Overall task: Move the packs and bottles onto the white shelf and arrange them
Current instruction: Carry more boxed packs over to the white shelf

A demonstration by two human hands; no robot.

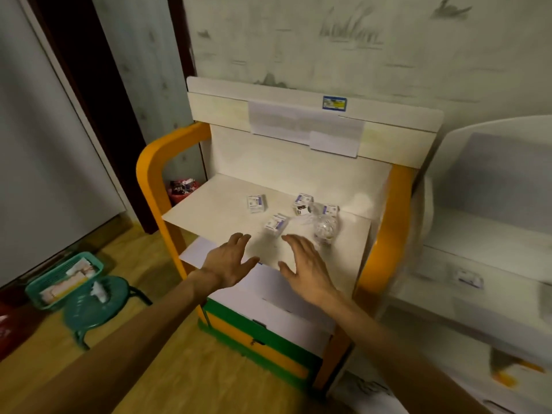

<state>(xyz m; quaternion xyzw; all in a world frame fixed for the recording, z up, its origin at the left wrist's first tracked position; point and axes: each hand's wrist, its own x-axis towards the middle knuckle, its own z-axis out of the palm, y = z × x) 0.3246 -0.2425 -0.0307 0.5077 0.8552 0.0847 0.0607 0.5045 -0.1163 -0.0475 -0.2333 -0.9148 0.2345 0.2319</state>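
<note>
Left hand [228,264] and right hand [304,268] spread, holding nothing.

Your left hand [228,264] and right hand [304,268] hover with fingers spread over the front edge of the white shelf [209,216], holding nothing. Four small packs [276,225] lie scattered on it. A clear bottle [324,227] rests beside the right-hand packs.

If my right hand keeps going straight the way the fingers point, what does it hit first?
Probably the nearest small white pack on the white shelf, just beyond the right hand; the clear bottle lies slightly to the right. Depth is uncertain.
</note>
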